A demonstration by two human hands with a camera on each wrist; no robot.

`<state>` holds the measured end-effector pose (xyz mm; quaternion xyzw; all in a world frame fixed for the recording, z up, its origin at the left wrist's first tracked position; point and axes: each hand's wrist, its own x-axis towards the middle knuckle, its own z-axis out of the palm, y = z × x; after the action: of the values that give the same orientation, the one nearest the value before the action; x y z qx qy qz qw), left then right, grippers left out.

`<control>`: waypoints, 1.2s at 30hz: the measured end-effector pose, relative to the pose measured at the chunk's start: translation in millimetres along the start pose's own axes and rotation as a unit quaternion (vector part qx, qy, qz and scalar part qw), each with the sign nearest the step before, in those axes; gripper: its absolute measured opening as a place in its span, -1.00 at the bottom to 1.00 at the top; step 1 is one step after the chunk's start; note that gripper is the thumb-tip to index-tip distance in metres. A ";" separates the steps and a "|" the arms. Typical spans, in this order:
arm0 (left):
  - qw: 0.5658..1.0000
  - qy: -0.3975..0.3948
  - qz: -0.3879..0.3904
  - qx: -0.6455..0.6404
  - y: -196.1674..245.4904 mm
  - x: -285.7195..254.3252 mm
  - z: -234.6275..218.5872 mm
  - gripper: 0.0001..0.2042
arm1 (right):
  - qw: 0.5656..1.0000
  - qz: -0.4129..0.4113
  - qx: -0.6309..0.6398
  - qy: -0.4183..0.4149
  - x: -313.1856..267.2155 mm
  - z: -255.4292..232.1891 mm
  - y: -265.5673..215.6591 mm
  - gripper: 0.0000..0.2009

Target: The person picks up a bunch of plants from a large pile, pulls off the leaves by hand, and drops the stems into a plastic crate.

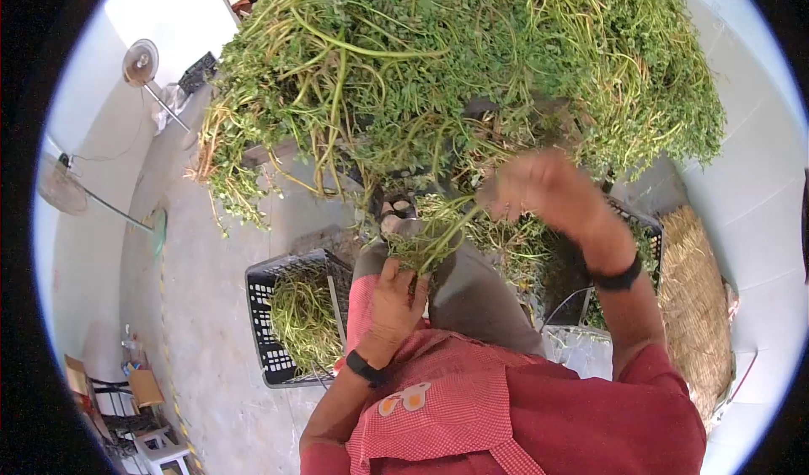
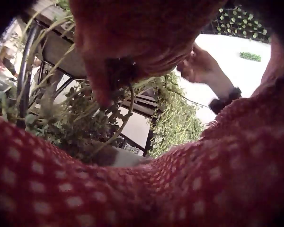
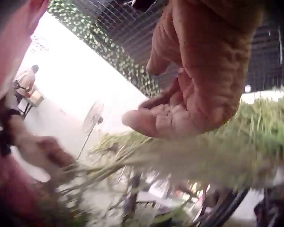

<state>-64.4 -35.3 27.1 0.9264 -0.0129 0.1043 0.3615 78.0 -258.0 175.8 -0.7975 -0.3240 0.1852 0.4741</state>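
Observation:
Over the lap, my left hand [image 1: 396, 305] grips a small bunch of leafy green stems [image 1: 445, 241], which point up and to the right. From close by, the left wrist view has that hand [image 2: 132, 42] dark, with leaves [image 2: 71, 123] hanging below its fingers. My right hand [image 1: 548, 193], blurred in the head view, is raised beyond the stems' far ends. Seen in the right wrist view, the right hand [image 3: 199, 90] has loosely bent fingers and a gap between thumb and fingers, with nothing visible between them.
A large heap of leafy stems [image 1: 472, 53] covers the surface in front. To the left on the floor stands a black crate [image 1: 257, 323] with stems inside. Another black crate [image 1: 656, 232] is at the right, beside a woven straw sack [image 1: 695, 306]. Standing fans [image 1: 141, 62] are farther left.

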 end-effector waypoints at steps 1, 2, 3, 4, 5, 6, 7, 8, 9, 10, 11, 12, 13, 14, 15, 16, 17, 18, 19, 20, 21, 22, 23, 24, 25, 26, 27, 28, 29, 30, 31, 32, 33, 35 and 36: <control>0.999 0.018 0.028 0.001 -0.6 0.0 -1.1 -0.86 | 0.994 0.072 0.083 -0.009 -21.5 22.3 11.6 -0.72; 0.998 0.038 0.056 0.001 -1.3 0.6 -0.4 -0.85 | 0.976 0.142 0.164 -0.018 -34.5 40.1 28.8 -0.68; 0.996 0.050 0.057 0.038 -2.1 -1.0 1.6 -0.85 | 0.975 0.146 0.164 -0.017 -36.8 50.3 69.9 -0.68; 0.997 0.049 0.057 0.036 -3.3 -1.8 3.4 -0.85 | 0.960 0.096 0.260 0.044 -37.4 58.3 125.1 -0.67; 0.997 0.028 0.066 0.014 -4.2 -1.9 4.3 -0.85 | 0.929 0.042 0.353 0.106 -39.0 62.0 152.8 -0.66; 0.997 0.003 0.073 -0.007 -4.2 -4.3 5.2 -0.85 | 0.926 0.044 0.357 0.111 -36.9 58.1 144.7 -0.66; 0.997 -0.004 0.076 -0.005 -3.7 -7.6 7.4 -0.85 | 0.854 0.028 0.483 0.189 -25.7 46.6 125.3 -0.67; 0.993 -0.021 0.107 0.040 -3.3 -10.1 10.2 -0.85 | 0.760 0.007 0.595 0.261 -13.3 36.8 109.5 -0.68; 0.986 -0.037 0.137 0.085 -2.4 -13.3 11.2 -0.84 | 0.742 0.009 0.609 0.280 -4.5 34.7 101.7 -0.77; 0.986 -0.036 0.138 0.088 -0.6 -17.4 11.1 -0.84 | 0.741 0.006 0.611 0.279 -2.8 38.4 98.1 -0.77; 0.982 -0.056 0.159 0.084 1.4 -19.5 12.0 -0.83 | 0.762 0.001 0.587 0.273 -0.1 40.1 94.1 -0.78; 0.978 -0.074 0.178 0.078 3.0 -19.6 12.6 -0.82 | 0.783 -0.004 0.562 0.266 2.2 42.3 89.6 -0.78; 0.979 -0.069 0.176 0.079 5.5 -20.1 10.5 -0.82 | 0.779 -0.004 0.564 0.273 0.0 47.3 79.4 -0.83; 0.976 -0.130 0.140 0.101 8.3 -23.9 6.7 -0.82 | 0.780 -0.003 0.564 0.270 -3.6 50.1 78.8 -0.83; 0.968 -0.193 0.102 0.122 11.6 -28.3 1.7 -0.82 | 0.786 -0.026 0.563 0.254 -7.9 53.1 80.0 -0.85; 0.968 -0.196 0.098 0.123 15.5 -31.5 -4.3 -0.82 | 0.789 -0.048 0.563 0.240 -13.2 57.6 81.5 -0.87; 0.967 -0.207 0.101 0.112 20.7 -32.3 -12.3 -0.83 | 0.795 -0.023 0.545 0.265 -18.7 64.0 75.8 -0.88; 0.965 -0.217 0.104 0.101 26.8 -30.7 -20.9 -0.84 | 0.793 -0.019 0.547 0.266 -23.4 69.7 71.9 -0.88; 0.964 -0.222 0.102 0.100 34.5 -28.4 -31.7 -0.84 | 0.793 -0.022 0.551 0.259 -28.0 75.3 68.6 -0.88; 0.977 -0.184 0.103 0.044 43.0 -24.9 -43.8 -0.84 | 0.793 -0.024 0.555 0.251 -32.1 79.3 66.2 -0.88; 0.984 -0.144 0.099 -0.013 49.9 -21.4 -52.3 -0.85 | 0.792 -0.017 0.558 0.250 -35.3 81.7 64.8 -0.88; 0.985 -0.148 0.089 -0.015 54.8 -17.7 -58.0 -0.85 | 0.794 -0.006 0.561 0.232 -38.8 85.5 63.9 -0.84; 0.993 -0.093 0.062 -0.047 58.3 -11.0 -63.0 -0.86 | 0.798 0.002 0.564 0.212 -40.5 89.1 62.6 -0.80; 0.996 -0.034 0.038 -0.077 58.7 -5.4 -66.1 -0.87 | 0.798 0.006 0.566 0.206 -41.1 92.2 60.1 -0.80; 0.996 -0.032 0.033 -0.076 58.4 -3.1 -65.7 -0.87 | 0.804 0.012 0.561 0.197 -41.1 95.1 57.3 -0.77; 0.995 -0.001 0.006 -0.097 59.1 0.2 -63.6 -0.87 | 0.809 0.014 0.556 0.190 -39.5 97.0 55.2 -0.73; 0.992 0.029 -0.018 -0.118 58.5 4.7 -62.8 -0.87 | 0.808 0.012 0.558 0.188 -38.0 97.9 54.7 -0.73; 0.993 0.030 -0.019 -0.116 56.1 9.5 -63.3 -0.87 | 0.812 0.005 0.564 0.151 -37.9 98.5 55.1 -0.72; 0.992 0.075 0.026 -0.101 53.1 13.9 -62.9 -0.87 | 0.814 -0.001 0.569 0.115 -38.8 99.6 55.8 -0.70; 0.987 0.120 0.069 -0.086 49.6 16.8 -62.0 -0.88 | 0.813 0.002 0.572 0.114 -40.0 100.7 55.5 -0.70; 0.987 0.118 0.064 -0.085 44.6 19.1 -62.6 -0.88 | 0.815 -0.002 0.568 0.113 -40.8 101.3 54.6 -0.69; 0.987 0.086 0.063 -0.118 38.2 20.9 -64.6 -0.87 | 0.818 -0.006 0.564 0.111 -40.6 102.4 54.7 -0.67; 0.985 0.055 0.061 -0.151 32.7 20.9 -65.6 -0.85 | 0.817 -0.012 0.566 0.106 -39.4 103.8 56.0 -0.68; 0.978 0.016 0.048 -0.203 27.6 19.5 -58.5 -0.85 | 0.819 0.000 0.563 0.111 -36.7 107.0 51.2 -0.68; 0.965 -0.027 0.041 -0.257 25.8 19.8 -56.5 -0.84 | 0.821 0.008 0.557 0.123 -35.5 107.7 49.0 -0.68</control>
<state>-58.0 -15.3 88.8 0.8037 -0.0871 0.0869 0.5822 4.2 -230.8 80.6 -0.4160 -0.0986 0.2380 0.8721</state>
